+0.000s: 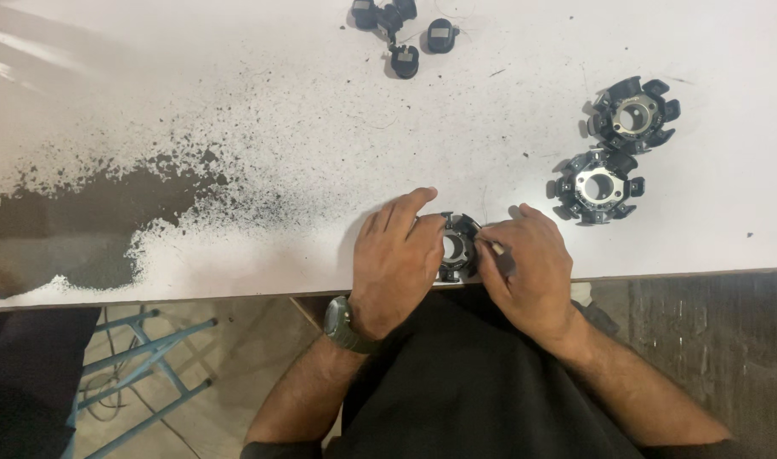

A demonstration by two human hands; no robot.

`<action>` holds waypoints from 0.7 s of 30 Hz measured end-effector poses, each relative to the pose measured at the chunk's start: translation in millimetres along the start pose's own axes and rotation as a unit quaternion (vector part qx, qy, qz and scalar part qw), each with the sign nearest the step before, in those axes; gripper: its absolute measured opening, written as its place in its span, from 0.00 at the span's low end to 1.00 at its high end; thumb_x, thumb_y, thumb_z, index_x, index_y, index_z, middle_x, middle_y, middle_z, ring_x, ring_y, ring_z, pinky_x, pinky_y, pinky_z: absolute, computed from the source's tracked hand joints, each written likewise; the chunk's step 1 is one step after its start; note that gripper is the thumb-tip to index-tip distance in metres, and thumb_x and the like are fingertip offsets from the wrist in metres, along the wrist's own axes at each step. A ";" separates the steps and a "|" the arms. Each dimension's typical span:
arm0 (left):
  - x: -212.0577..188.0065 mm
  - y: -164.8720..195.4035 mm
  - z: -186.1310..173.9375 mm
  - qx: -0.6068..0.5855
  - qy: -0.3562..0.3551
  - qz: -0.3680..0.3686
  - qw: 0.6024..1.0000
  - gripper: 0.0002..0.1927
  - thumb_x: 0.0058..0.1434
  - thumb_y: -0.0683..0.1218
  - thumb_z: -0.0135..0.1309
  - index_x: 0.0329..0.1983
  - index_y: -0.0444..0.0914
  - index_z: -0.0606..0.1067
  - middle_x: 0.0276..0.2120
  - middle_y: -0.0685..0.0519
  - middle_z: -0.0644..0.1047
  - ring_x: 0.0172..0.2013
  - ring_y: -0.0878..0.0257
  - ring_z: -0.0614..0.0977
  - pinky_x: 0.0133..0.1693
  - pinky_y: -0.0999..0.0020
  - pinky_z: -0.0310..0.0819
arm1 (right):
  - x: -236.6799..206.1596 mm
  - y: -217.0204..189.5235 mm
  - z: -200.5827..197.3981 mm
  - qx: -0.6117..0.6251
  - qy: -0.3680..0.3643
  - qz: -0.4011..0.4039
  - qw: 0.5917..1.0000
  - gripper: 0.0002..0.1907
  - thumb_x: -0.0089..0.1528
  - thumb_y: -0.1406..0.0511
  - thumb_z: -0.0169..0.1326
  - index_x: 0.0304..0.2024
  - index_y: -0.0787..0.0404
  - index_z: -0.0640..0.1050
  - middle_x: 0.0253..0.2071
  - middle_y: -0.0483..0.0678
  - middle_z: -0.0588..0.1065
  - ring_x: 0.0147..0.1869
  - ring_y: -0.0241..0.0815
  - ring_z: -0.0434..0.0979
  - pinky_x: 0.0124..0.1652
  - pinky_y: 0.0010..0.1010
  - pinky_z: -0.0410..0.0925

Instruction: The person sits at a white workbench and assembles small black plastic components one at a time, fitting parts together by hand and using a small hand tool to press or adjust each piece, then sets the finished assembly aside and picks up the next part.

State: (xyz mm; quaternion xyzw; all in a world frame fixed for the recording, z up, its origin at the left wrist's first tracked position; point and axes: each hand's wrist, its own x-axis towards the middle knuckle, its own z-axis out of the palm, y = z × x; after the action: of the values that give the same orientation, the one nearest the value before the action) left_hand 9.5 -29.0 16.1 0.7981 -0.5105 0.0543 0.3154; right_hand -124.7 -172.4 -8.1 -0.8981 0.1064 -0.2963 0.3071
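A black ring-shaped part with a metal hub (456, 246) lies on the white table (320, 110) near its front edge. My left hand (397, 259) lies over its left side, fingers curled on the rim; a dark watch is on that wrist. My right hand (524, 263) grips the part's right side and pinches what looks like a thin pale piece against it. Most of the part is hidden under both hands.
Two similar black toothed rings with metal hubs (633, 115) (598, 185) sit at the right. Several small black pieces with wires (403, 34) lie at the far edge. Worn dark patches (91, 212) mark the left of the tabletop. A blue metal frame (150, 357) stands below.
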 end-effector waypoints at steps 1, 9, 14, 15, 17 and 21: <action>1.6 -0.9 -0.4 0.000 -0.005 0.008 1.000 0.08 0.64 0.41 0.59 0.45 0.36 0.77 0.57 0.48 0.75 0.56 0.52 0.78 0.56 0.55 0.73 | 0.3 0.2 -0.3 0.000 0.001 -0.001 1.000 0.14 0.59 0.74 0.62 0.45 0.61 0.75 0.40 0.50 0.78 0.47 0.52 0.80 0.64 0.53 0.68; 9.1 -3.1 -6.7 0.031 -0.028 0.068 0.997 0.09 0.61 0.41 0.61 0.44 0.36 0.78 0.57 0.48 0.74 0.59 0.53 0.77 0.56 0.56 0.72 | 1.9 0.1 -0.5 0.013 0.009 -0.005 1.000 0.13 0.60 0.73 0.62 0.45 0.60 0.74 0.39 0.49 0.78 0.46 0.51 0.79 0.63 0.52 0.70; 2.3 -3.7 -8.9 0.043 -0.070 0.085 0.993 0.10 0.57 0.42 0.61 0.42 0.38 0.78 0.56 0.47 0.74 0.59 0.51 0.77 0.56 0.55 0.72 | 0.9 2.2 1.1 -0.009 -0.003 -0.004 1.000 0.15 0.58 0.73 0.62 0.46 0.60 0.74 0.41 0.48 0.78 0.48 0.50 0.78 0.65 0.55 0.65; 1.2 -2.2 -8.0 0.026 -0.065 0.081 0.994 0.10 0.57 0.41 0.60 0.43 0.37 0.78 0.56 0.46 0.74 0.57 0.51 0.77 0.54 0.55 0.73 | 0.8 3.0 1.4 -0.020 -0.013 -0.004 1.000 0.16 0.57 0.73 0.62 0.46 0.61 0.75 0.41 0.48 0.78 0.48 0.49 0.78 0.66 0.57 0.63; -0.5 1.8 -5.7 -0.009 -0.052 0.071 0.996 0.12 0.58 0.40 0.59 0.45 0.35 0.77 0.55 0.45 0.75 0.53 0.50 0.79 0.52 0.55 0.75 | 0.3 4.6 2.1 -0.027 -0.021 0.003 0.999 0.16 0.58 0.73 0.63 0.46 0.60 0.75 0.42 0.47 0.78 0.50 0.48 0.77 0.68 0.56 0.61; 3.0 4.8 -0.8 -0.084 -0.024 0.000 0.996 0.09 0.63 0.39 0.57 0.46 0.34 0.75 0.50 0.46 0.77 0.46 0.51 0.82 0.45 0.61 0.80 | -3.6 7.6 1.9 -0.011 0.007 -0.055 0.998 0.16 0.58 0.73 0.63 0.47 0.60 0.74 0.45 0.50 0.77 0.55 0.49 0.76 0.70 0.57 0.58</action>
State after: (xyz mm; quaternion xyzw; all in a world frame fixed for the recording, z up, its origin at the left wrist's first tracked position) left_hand 7.0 -32.2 20.1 0.7699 -0.5204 -0.0081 0.3692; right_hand -126.6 -176.2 -15.6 -0.9039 0.0622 -0.3175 0.2797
